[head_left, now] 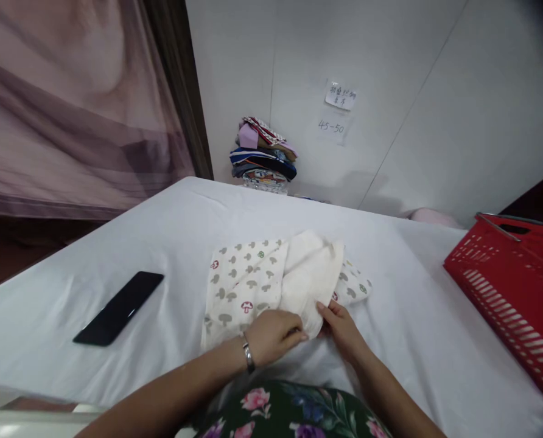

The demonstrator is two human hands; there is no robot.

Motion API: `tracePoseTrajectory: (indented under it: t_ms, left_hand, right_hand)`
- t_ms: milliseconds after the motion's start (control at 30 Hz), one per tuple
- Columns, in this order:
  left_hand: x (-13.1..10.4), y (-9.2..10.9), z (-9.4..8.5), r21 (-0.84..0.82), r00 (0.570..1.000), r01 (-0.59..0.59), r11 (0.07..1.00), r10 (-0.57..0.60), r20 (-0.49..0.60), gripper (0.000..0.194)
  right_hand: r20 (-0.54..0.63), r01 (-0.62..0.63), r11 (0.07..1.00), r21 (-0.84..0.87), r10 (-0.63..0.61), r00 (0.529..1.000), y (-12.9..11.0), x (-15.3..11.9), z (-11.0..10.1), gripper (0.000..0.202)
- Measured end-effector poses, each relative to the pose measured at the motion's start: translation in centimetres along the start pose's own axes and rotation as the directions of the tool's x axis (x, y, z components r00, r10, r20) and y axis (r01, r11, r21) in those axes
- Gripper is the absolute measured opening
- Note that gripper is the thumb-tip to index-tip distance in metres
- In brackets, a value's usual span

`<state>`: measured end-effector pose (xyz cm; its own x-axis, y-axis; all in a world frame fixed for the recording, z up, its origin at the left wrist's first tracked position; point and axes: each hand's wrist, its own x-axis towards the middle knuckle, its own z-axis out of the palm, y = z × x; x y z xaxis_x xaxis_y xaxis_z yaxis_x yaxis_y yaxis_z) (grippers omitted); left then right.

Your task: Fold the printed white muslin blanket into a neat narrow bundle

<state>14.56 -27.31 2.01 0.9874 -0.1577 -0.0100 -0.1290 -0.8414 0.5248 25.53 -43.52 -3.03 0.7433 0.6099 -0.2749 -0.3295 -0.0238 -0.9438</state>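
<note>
A white cloth with a mushroom print (248,274) lies partly folded on the white-covered table (184,237). Its plain cream inner side (305,274) is turned up in the middle, and a printed corner sticks out at the right. My left hand (276,334), with a metal bracelet at the wrist, is closed at the cloth's near edge, fingers curled and pinching. At the right, my right hand (339,325) pinches the near edge of the cream part between thumb and fingers.
A black phone (120,307) lies on the table to the left. At the right stands a red plastic basket (504,292). Behind the table, a stack of folded clothes (265,158) rises by the wall, where paper notes (339,97) hang. A pinkish curtain (80,109) hangs at the left.
</note>
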Motion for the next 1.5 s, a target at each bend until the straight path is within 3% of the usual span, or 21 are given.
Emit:
tracePoseTrajectory:
  t_ms: [133, 200, 267, 367, 533, 700, 800, 933, 1033, 1133, 1233, 1333, 1433, 1500]
  left_hand:
    - [-0.3, -0.9, -2.2, 0.055, 0.986, 0.16, 0.986, -0.156, -0.059, 0.029]
    - [-0.1, -1.5, -3.2, 0.096, 0.964, 0.243, 0.965, -0.23, -0.131, 0.029]
    - [0.4, -2.4, -4.0, 0.155, 0.928, 0.332, 0.93, -0.292, -0.232, 0.029]
    - [1.5, -4.2, -4.7, 0.231, 0.869, 0.455, 0.86, -0.372, -0.328, 0.034]
    - [3.0, -7.0, -3.8, 0.2, 0.806, 0.592, 0.781, -0.573, -0.147, 0.046]
    - [3.5, -7.7, -3.4, 0.168, 0.804, 0.594, 0.787, -0.583, -0.113, 0.033]
    - [3.3, -6.9, -3.5, 0.148, 0.831, 0.555, 0.819, -0.539, -0.134, 0.037]
    - [3.1, -5.2, -2.9, 0.137, 0.859, 0.508, 0.85, -0.489, -0.151, 0.061]
    - [3.3, -4.5, -2.1, 0.215, 0.875, 0.484, 0.849, -0.475, -0.094, 0.057]
    - [3.5, -4.7, -2.2, 0.219, 0.874, 0.479, 0.85, -0.486, -0.023, 0.047]
    - [3.2, -5.4, -3.1, 0.086, 0.889, 0.454, 0.887, -0.457, 0.017, 0.038]
    - [2.4, -5.9, -4.5, -0.159, 0.91, 0.407, 0.899, -0.415, -0.02, 0.032]
    - [1.4, -5.7, -6.0, -0.451, 0.917, 0.329, 0.83, -0.396, -0.059, 0.036]
    - [0.8, -5.4, -7.2, -0.597, 0.882, 0.285, 0.75, -0.449, -0.143, 0.04]
  right_hand:
    - [0.164, 0.059, 0.997, 0.055, -0.067, 0.984, -0.5, -1.9, -0.2, 0.029]
    - [0.295, 0.062, 0.996, 0.07, -0.08, 0.952, -0.6, -2.6, -0.3, 0.027]
    - [0.349, 0.033, 0.997, 0.065, -0.053, 0.936, -0.3, -2.9, -0.2, 0.03]
    - [0.292, -0.044, 0.991, 0.13, 0.004, 0.956, 0.6, -2.6, 0.2, 0.039]
    - [0.182, -0.173, 0.924, 0.34, 0.116, 0.976, 1.2, -2.3, 0.4, 0.041]
    - [0.19, -0.314, 0.806, 0.502, 0.252, 0.949, 1.2, -2.3, 0.2, 0.036]
    - [0.08, -0.182, 0.853, 0.489, 0.164, 0.983, 1.4, -2.4, 0.4, 0.027]
    - [-0.046, 0.085, 0.978, 0.192, -0.078, 0.996, 0.6, -3.1, 0.3, 0.027]
    - [-0.01, 0.192, 0.981, -0.042, -0.192, 0.981, -0.5, -3.9, -0.4, 0.03]
    - [0.137, 0.206, 0.976, -0.068, -0.195, 0.971, -0.9, -4.6, -0.9, 0.029]
    - [0.151, 0.095, 0.977, 0.192, -0.125, 0.981, -0.3, -4.7, -0.8, 0.03]
    - [0.075, 0.012, 0.892, 0.451, -0.051, 0.996, 0.5, -4.5, -0.5, 0.025]
    - [0.006, 0.04, 0.888, 0.459, -0.048, 0.999, 0.5, -4.4, -0.5, 0.022]
    - [-0.071, 0.099, 0.904, 0.417, -0.076, 0.995, -0.2, -4.4, -0.8, 0.024]
